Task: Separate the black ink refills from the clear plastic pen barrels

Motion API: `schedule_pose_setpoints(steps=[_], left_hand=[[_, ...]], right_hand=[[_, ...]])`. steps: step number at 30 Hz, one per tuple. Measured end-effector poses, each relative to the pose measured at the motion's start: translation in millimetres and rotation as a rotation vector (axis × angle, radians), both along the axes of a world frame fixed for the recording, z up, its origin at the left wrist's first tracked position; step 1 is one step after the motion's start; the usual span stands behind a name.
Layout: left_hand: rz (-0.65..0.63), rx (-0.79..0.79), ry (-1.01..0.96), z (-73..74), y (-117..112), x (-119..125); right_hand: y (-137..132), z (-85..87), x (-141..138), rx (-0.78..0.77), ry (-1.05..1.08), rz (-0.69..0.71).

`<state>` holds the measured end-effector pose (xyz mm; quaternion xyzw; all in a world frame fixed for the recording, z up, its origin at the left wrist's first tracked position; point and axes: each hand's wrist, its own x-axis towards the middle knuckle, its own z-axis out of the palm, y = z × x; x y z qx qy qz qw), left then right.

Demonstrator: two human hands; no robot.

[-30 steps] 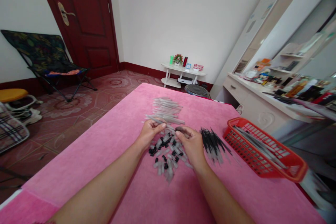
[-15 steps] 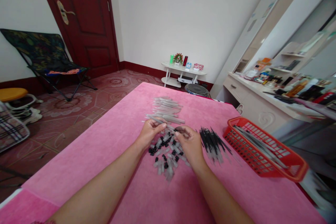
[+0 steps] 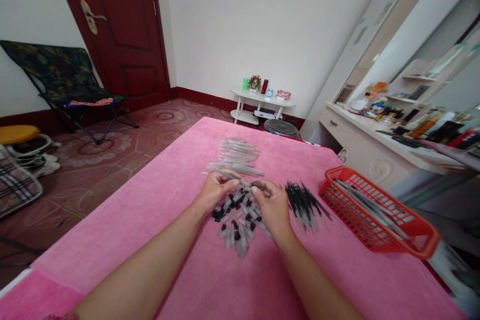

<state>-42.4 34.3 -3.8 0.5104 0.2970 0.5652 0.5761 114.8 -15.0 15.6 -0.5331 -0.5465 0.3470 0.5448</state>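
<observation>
Pinched between the fingers of my left hand (image 3: 219, 187) is a greyish pen barrel (image 3: 226, 174), pointing toward my other hand. My right hand (image 3: 272, 200) is closed on a dark pen part (image 3: 257, 184) that meets the barrel's end; its exact shape is blurred. Below both hands lies a loose heap of clear pen caps (image 3: 240, 235) with black pieces among them. Beyond my left hand, clear pen barrels (image 3: 240, 152) are stacked in a row. Right of my right hand is a bundle of thin black-and-clear pen refills (image 3: 303, 205).
A red plastic basket (image 3: 375, 235) holding long grey pens or sticks stands on the pink cloth (image 3: 150, 240) at right. Beyond are a dresser (image 3: 360, 145) with bottles, a small white table (image 3: 243, 94), a folding chair (image 3: 63, 72) and a dark red door (image 3: 123, 35).
My right hand has shifted very slightly, and the dark part now lines up with the barrel between my hands. The piles and basket have not moved.
</observation>
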Motion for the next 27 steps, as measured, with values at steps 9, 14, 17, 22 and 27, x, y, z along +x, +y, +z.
schedule_pose_setpoints(steps=[9, 14, 17, 22, 27], left_hand=[[-0.007, -0.013, 0.015, -4.0, 1.0, -0.4], [-0.010, 0.011, 0.052, -3.0, 0.1, -0.7], [0.012, 0.022, 0.072, -2.6, 0.1, -0.9], [-0.012, 0.009, 0.081, -2.9, -0.5, -0.6], [0.008, 0.003, 0.085, -0.4, -1.6, -0.6]], right_hand=[[-1.0, 2.8, 1.0, -0.026, -0.012, 0.081], [-0.4, 2.7, 4.9, -0.012, -0.137, 0.080], [1.3, -0.1, 7.3, -0.008, -0.148, 0.078], [1.0, -1.0, 7.9, -0.034, -0.285, 0.074], [-0.5, 3.0, 7.1, -0.039, -0.187, 0.111]])
